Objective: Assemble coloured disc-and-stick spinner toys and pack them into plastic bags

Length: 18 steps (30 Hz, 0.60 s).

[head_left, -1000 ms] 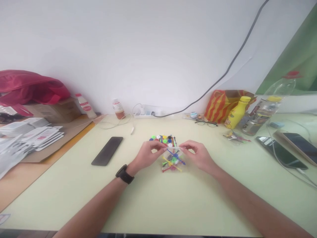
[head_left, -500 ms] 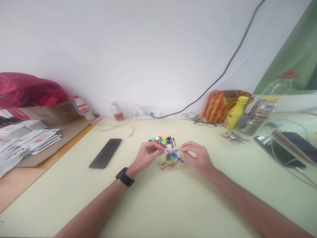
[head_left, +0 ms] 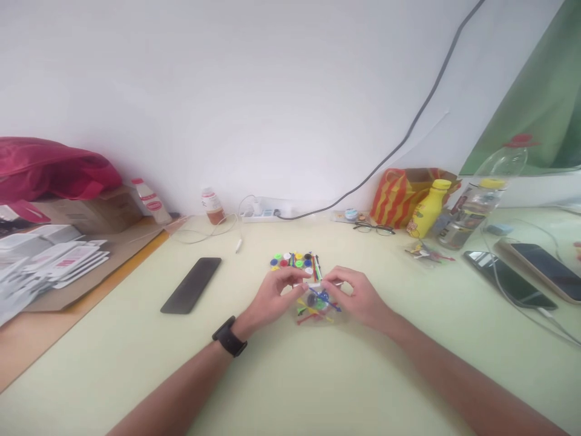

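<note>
A clear plastic bag (head_left: 313, 315) hangs low over the table, with coloured arrow-shaped sticks and round pieces inside. My left hand (head_left: 279, 297) pinches its top edge on the left. Thumb and fingers of my right hand (head_left: 356, 297) are closed on the same edge at the right, close to the left fingertips. Just beyond the bag lies a group of small round coloured pieces (head_left: 285, 258) beside several thin coloured sticks (head_left: 316, 266); the fingers partly cover them. A black watch (head_left: 229, 336) is on my left wrist.
A black phone (head_left: 191, 286) lies to the left. Toward the right are another small bag of pieces (head_left: 426, 253), glasses (head_left: 374, 228), a yellow bottle (head_left: 430, 209) and two phones (head_left: 508, 280) with a cable. White boxes (head_left: 68, 260) lie on cardboard at far left.
My fingertips have come closer together along the bag's top edge. The whole view has shifted slightly, and the bag sits a little lower in it.
</note>
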Available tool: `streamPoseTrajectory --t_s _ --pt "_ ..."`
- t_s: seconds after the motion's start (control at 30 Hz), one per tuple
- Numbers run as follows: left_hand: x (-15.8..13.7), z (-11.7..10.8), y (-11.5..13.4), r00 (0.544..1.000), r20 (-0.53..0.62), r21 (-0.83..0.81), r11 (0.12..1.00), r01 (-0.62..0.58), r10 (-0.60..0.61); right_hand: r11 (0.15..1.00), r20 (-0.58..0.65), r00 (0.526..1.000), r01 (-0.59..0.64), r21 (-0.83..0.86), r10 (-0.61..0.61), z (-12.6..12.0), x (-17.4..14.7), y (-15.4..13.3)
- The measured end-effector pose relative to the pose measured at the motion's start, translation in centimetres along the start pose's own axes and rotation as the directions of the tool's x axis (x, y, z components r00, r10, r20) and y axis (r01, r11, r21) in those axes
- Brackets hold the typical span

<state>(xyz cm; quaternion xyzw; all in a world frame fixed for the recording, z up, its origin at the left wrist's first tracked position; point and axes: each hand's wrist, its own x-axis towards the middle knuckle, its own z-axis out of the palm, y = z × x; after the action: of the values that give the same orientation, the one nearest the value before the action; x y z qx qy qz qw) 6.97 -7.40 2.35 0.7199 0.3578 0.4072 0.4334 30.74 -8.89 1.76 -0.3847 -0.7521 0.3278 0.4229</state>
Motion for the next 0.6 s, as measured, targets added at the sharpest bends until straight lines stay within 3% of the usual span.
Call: streamPoseTrajectory --t_s 0.17,0.6 --pt "0.0 0.4 0.4 0.994 0.100 -0.031 0.999 0.038 -0.034 0.998 -0.001 0.999 0.042 -0.044 -0.042 0.1 0.0 0.1" --pt "-0.1 0.2 0.8 0.995 0.091 0.084 0.996 0.022 -0.030 0.998 0.095 0.994 -0.057 -0.009 0.057 -1.4 0.6 0.3"
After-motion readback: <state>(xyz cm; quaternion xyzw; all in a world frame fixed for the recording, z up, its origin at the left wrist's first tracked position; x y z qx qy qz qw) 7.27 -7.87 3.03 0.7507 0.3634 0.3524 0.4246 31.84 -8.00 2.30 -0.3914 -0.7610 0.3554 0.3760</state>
